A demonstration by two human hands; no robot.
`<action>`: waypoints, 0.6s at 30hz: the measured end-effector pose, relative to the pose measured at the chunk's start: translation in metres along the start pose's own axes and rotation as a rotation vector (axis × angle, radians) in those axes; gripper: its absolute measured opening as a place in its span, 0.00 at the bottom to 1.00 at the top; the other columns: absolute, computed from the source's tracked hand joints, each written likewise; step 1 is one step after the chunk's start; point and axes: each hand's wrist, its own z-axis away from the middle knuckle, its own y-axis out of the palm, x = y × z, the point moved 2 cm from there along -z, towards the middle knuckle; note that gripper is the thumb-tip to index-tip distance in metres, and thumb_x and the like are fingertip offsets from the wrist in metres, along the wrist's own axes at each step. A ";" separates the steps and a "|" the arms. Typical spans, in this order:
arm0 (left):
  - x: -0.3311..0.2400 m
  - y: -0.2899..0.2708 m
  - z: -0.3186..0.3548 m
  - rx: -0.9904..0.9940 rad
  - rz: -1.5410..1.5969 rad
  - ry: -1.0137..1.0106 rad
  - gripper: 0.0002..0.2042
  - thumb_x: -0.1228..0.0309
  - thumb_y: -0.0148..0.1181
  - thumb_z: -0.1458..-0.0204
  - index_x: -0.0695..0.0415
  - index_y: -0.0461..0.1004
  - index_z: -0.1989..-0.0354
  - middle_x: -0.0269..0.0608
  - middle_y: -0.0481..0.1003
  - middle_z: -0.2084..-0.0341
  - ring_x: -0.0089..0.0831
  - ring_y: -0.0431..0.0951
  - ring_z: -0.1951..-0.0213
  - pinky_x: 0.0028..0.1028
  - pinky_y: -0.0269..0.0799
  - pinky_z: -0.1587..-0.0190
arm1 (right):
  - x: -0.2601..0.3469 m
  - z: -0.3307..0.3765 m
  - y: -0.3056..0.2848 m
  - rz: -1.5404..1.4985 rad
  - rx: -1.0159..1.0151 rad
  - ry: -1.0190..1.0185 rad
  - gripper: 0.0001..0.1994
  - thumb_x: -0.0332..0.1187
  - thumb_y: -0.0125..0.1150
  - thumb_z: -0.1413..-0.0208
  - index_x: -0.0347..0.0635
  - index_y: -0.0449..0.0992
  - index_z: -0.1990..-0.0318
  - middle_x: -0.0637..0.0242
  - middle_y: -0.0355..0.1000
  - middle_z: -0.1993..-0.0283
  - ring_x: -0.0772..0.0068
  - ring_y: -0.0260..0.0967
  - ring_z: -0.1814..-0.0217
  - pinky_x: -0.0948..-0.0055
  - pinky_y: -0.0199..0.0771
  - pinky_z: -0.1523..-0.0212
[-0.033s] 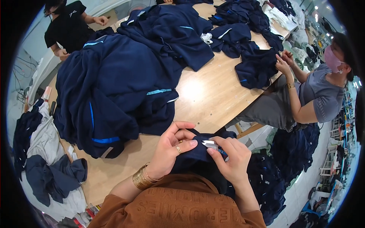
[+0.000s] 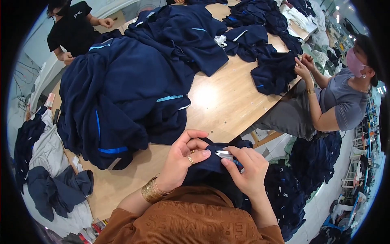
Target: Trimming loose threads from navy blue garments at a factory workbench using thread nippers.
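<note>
A dark navy garment is stretched between my hands at the table's near edge, part of it hanging over my lap. My left hand pinches its cloth between thumb and fingers, with the index finger raised. In my right hand are thread snips, their pale pointed blades angled left against the cloth. A bit of blue handle shows under the fingers. My palm hides the rest of the snips.
A large heap of navy garments with light-blue trim covers the left of the wooden table. To the right a seated person handles navy cloth; another person stands at far left. More dark garments lie low at my right.
</note>
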 end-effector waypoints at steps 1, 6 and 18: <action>-0.001 0.000 0.001 -0.010 -0.004 0.002 0.17 0.81 0.56 0.53 0.60 0.64 0.53 0.35 0.73 0.68 0.18 0.71 0.65 0.17 0.66 0.58 | 0.000 0.001 -0.001 0.001 -0.001 0.003 0.10 0.32 0.64 0.59 0.40 0.75 0.68 0.66 0.67 0.79 0.66 0.63 0.79 0.73 0.61 0.78; 0.000 0.001 0.001 0.002 -0.033 0.014 0.19 0.80 0.57 0.53 0.60 0.63 0.52 0.35 0.73 0.68 0.17 0.71 0.65 0.16 0.65 0.59 | 0.000 0.001 -0.002 0.017 0.005 0.013 0.10 0.32 0.64 0.58 0.40 0.75 0.67 0.66 0.67 0.79 0.66 0.64 0.79 0.73 0.61 0.78; 0.003 0.000 -0.001 0.015 -0.021 -0.002 0.19 0.80 0.58 0.52 0.60 0.63 0.51 0.32 0.71 0.68 0.15 0.70 0.66 0.14 0.65 0.61 | -0.011 -0.001 0.004 -0.228 -0.089 0.275 0.07 0.33 0.62 0.54 0.42 0.75 0.68 0.67 0.69 0.76 0.73 0.65 0.79 0.76 0.63 0.76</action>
